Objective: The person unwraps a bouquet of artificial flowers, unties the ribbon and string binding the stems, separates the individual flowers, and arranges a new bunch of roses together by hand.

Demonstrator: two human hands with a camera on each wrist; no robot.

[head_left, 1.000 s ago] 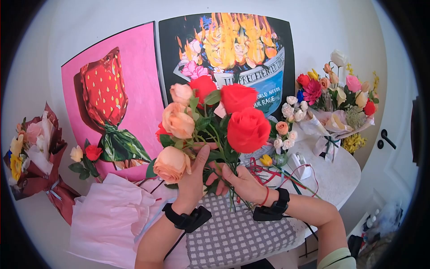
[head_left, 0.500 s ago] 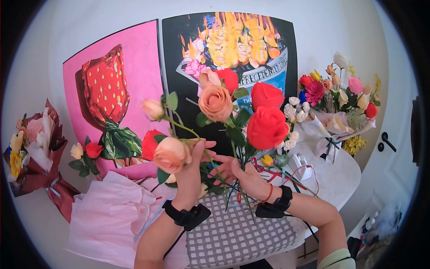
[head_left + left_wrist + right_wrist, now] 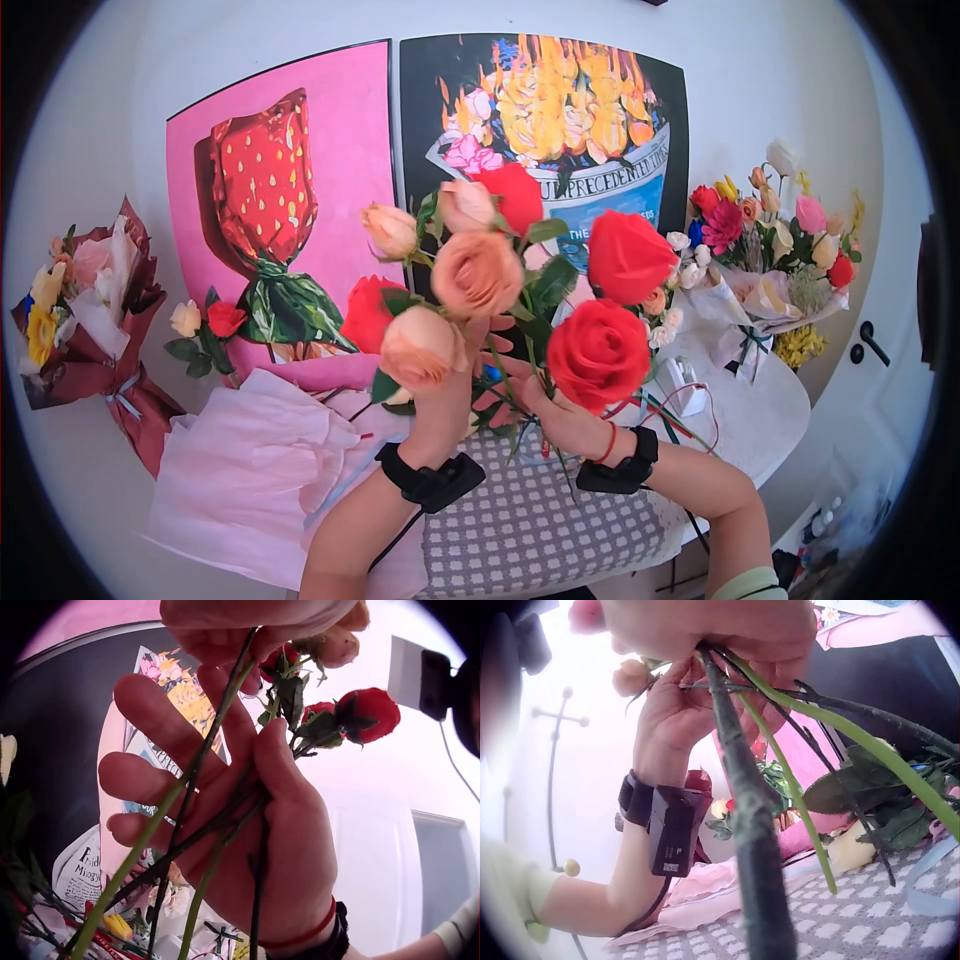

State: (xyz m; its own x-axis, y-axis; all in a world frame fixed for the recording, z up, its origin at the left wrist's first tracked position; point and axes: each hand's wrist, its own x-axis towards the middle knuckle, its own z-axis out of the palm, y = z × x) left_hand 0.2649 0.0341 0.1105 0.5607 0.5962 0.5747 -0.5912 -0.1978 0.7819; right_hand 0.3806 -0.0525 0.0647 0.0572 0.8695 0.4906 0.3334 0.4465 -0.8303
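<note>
Both hands hold a loose bunch of roses above the table. My left hand [image 3: 442, 405] grips stems under the peach roses [image 3: 478, 273], with a peach bud [image 3: 390, 231] at the upper left. My right hand [image 3: 570, 422] has its thumb over crossing stems that lie against the palm, below two red roses [image 3: 598, 353]. In the left wrist view, the right hand's fingers [image 3: 142, 776] spread out behind the stems [image 3: 184, 787]. Bare stem ends [image 3: 742, 802] hang below the right hand in the right wrist view. Leaves and blooms partly hide both hands in the head view.
Pale pink wrapping paper [image 3: 240, 470] and a grey checked cloth [image 3: 540, 520] cover the table front. Wrapped bouquets stand at the left [image 3: 110, 320] and the right [image 3: 770, 270]. Two pictures lean on the wall behind. A white box [image 3: 685, 387] and ribbons lie at the right.
The red roses have moved right, away from the peach ones. The peach bud swung out left, then came back upright beside the bunch. The head view has shifted slightly.
</note>
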